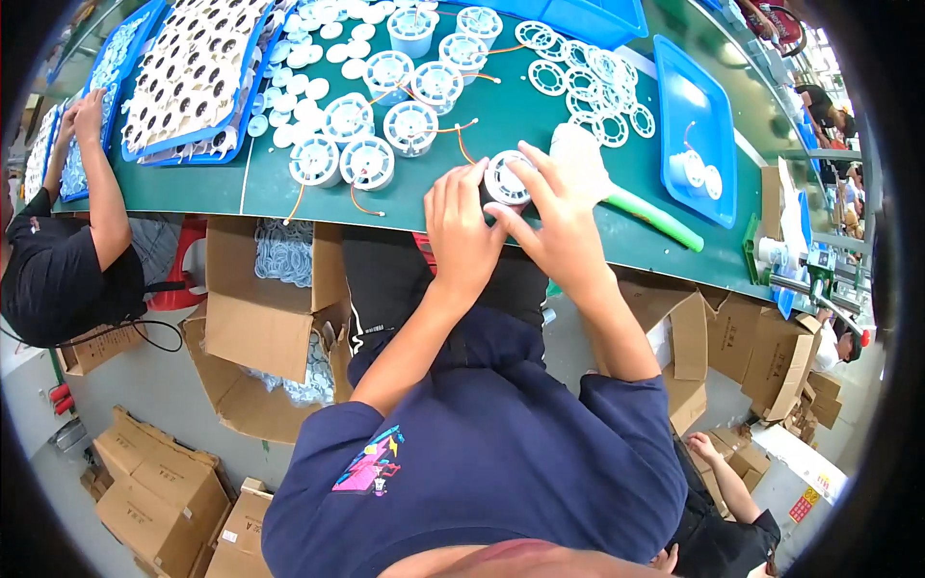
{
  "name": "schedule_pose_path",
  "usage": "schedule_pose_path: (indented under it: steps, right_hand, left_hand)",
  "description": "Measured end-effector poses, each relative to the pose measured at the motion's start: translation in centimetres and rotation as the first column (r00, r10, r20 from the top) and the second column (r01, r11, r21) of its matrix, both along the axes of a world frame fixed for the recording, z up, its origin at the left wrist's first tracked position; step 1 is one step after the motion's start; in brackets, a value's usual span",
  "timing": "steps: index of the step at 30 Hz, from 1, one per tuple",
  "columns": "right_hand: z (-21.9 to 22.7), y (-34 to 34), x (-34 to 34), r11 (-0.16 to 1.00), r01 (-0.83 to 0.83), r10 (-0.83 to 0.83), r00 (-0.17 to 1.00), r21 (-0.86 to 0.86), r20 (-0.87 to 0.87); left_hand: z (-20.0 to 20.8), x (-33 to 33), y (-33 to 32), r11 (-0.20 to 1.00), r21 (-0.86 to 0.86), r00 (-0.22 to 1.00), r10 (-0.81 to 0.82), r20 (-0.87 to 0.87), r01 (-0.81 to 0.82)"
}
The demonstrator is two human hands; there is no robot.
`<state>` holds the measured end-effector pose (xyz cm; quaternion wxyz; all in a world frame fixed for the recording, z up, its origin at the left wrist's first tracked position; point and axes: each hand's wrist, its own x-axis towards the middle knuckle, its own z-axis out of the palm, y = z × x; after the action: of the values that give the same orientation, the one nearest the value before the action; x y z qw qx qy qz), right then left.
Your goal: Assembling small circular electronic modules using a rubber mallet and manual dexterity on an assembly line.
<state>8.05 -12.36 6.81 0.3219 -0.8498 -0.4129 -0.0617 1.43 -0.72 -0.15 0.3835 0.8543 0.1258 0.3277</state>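
At the table's near edge I have a white round motor housing [508,179] with a slotted top between both hands. The fingers of my left hand [461,223] wrap round its left side. My right hand [561,220] grips it from the right, with fingertips resting on the top rim. Just beyond the right hand lies a mallet with a white head [576,159] and a green handle [655,218]. Several similar white housings [409,127] with orange wires stand to the left and farther back. Thin white slotted rings [547,79] lie spread out behind the mallet.
A blue tray [718,197] at the right holds a small white housing and a disc. Loose white discs [308,114] and blue trays of white parts [189,67] fill the left. Open cartons [252,332] stand below; a co-worker [82,250] sits at the left.
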Motion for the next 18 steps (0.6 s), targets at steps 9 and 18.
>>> schedule_pose_path:
  steps: [9, 18]
  right_hand:
    - [-1.6, 0.6, 0.0, 0.987, 0.143, -0.149, 0.985, 0.069, 0.085]
    - [-0.9, 2.3, -0.7, 0.957, 0.288, -0.285, 0.953, -0.018, 0.100]
  left_hand:
    - [-0.1, 0.2, -0.2, 1.000, 0.001, 1.000, 0.017, 0.014, -0.017]
    - [-0.1, 0.8, -0.4, 0.997, -0.010, 0.996, 0.083, 0.018, -0.082]
